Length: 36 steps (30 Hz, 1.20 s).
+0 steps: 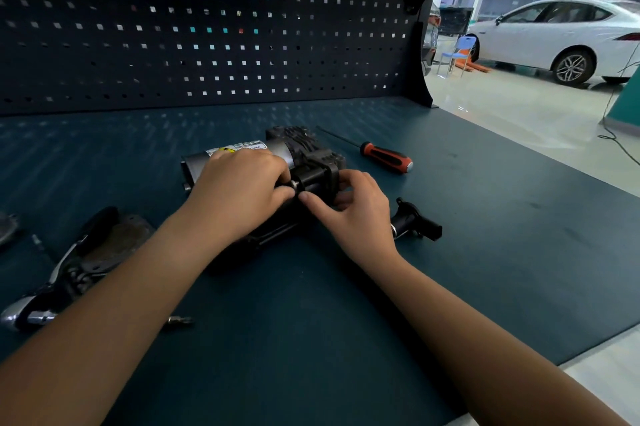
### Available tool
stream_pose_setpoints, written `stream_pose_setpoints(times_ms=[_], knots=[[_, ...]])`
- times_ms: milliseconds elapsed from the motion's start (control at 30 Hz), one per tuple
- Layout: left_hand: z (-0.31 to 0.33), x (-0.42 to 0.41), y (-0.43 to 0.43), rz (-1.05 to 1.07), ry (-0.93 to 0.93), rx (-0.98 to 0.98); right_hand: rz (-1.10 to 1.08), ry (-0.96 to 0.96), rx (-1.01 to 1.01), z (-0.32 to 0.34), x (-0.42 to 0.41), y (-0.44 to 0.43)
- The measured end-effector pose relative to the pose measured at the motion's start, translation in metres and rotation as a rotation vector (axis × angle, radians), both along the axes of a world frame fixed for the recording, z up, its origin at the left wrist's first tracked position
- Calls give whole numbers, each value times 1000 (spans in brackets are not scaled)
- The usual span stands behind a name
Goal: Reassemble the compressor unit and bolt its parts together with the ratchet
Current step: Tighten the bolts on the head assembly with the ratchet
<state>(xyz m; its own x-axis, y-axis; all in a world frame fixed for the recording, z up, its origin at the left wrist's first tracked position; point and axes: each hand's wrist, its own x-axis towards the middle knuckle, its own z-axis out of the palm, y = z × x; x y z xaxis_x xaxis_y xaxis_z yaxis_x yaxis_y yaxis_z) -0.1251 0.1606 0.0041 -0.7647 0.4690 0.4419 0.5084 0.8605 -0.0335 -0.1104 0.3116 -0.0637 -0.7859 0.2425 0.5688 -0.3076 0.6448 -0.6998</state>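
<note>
The compressor unit (304, 152) lies on the dark green bench mat (311, 321), with a grey motor cylinder bearing a white label and a black finned head. My left hand (239, 190) lies over the cylinder, its fingers curled round a small metal-tipped part at the front of the black housing. My right hand (353, 204) grips the housing's right side, thumb pressed against the front. The ratchet (38, 301) lies at the left edge, apart from both hands. A black fitting (415, 221) lies just right of my right wrist.
A screwdriver (384, 155) with a red and black handle lies behind the unit to the right. A dark bracket (114, 242) sits by the ratchet, and a small bit (180, 320) lies near my left forearm. A pegboard (207, 27) walls the back. The bench edge (588, 349) runs at the right.
</note>
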Motion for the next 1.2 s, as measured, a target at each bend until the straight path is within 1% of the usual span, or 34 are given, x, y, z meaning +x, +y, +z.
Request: stream_pose_setpoints(times_ms=[233,367,467,533,667,767,800,867,933,1033,1100,1200], knots=[[-9,-3,-5,-64,0,120,-10,-13,10,1,0,-1],[-15,-2,-7,-116,63,147,-16,-24,8,1,1,-2],[-19,-1,-6,-90,95,112,-21,-30,-5,2,3,-3],[-21,-2,-4,-85,106,136,-24,-42,-7,3,3,-4],[-25,-1,-1,-96,190,165,-31,-80,-1,3,7,-6],[-27,0,-2,-94,227,163,-5,-188,-13,1,11,-12],[-27,0,-3,-90,232,160,21,-243,-58,1,12,-14],[-27,0,-3,-87,244,156,72,-355,-233,4,13,-17],[-27,0,-3,-83,254,151,134,-468,-494,10,14,-20],[-27,-1,-3,-85,257,141,285,-658,-934,17,14,-26],[-26,-1,-3,-84,252,141,363,-694,-1084,18,13,-27],[-26,-1,-4,-93,247,132,459,-716,-1215,20,13,-27]])
